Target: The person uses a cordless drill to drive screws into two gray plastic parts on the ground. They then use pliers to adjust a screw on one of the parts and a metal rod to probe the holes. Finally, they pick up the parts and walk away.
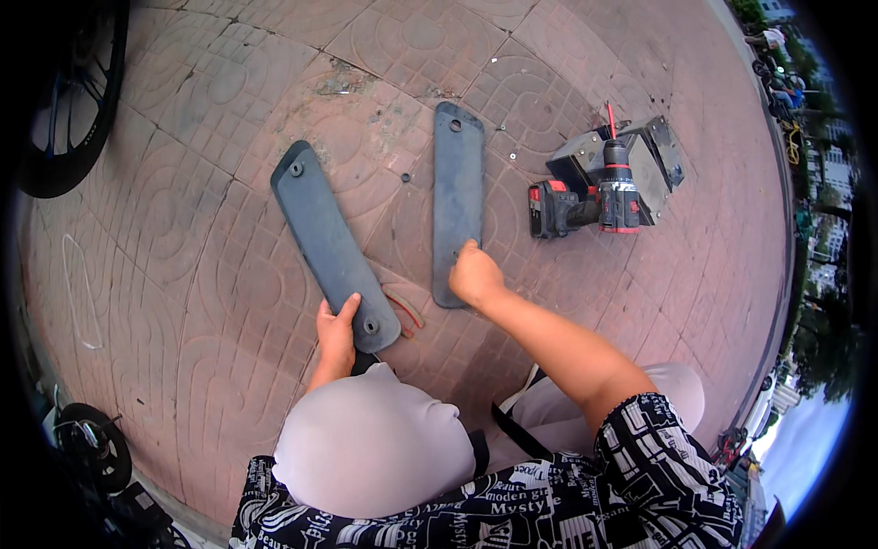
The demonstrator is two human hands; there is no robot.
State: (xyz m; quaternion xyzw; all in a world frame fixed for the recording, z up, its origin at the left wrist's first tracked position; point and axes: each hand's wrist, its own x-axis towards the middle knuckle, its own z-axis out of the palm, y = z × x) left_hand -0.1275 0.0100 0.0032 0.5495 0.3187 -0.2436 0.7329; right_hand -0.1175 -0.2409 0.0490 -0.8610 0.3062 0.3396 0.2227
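Observation:
My left hand (337, 337) grips the near end of a long dark grey panel (331, 245), thumb on top and fingers underneath. This panel has rounded ends, with a dark fitting in a hole at each one. To its right lies a second grey panel (457, 188) with an open round hole at its far end. Over the near part of that second panel is my right hand (476, 276), its fingers curled closed. Whatever those fingers may pinch is hidden. A red-handled hand tool (403, 309), partly covered, lies between the panels.
A black and red cordless drill (618, 192) rests at the right against dark metal brackets (660, 151). Small nuts and a dark round piece (406, 177) lie on the reddish paving (229, 247). A wheel (87, 110) stands far left, and a white cord loop (80, 291) lies below it.

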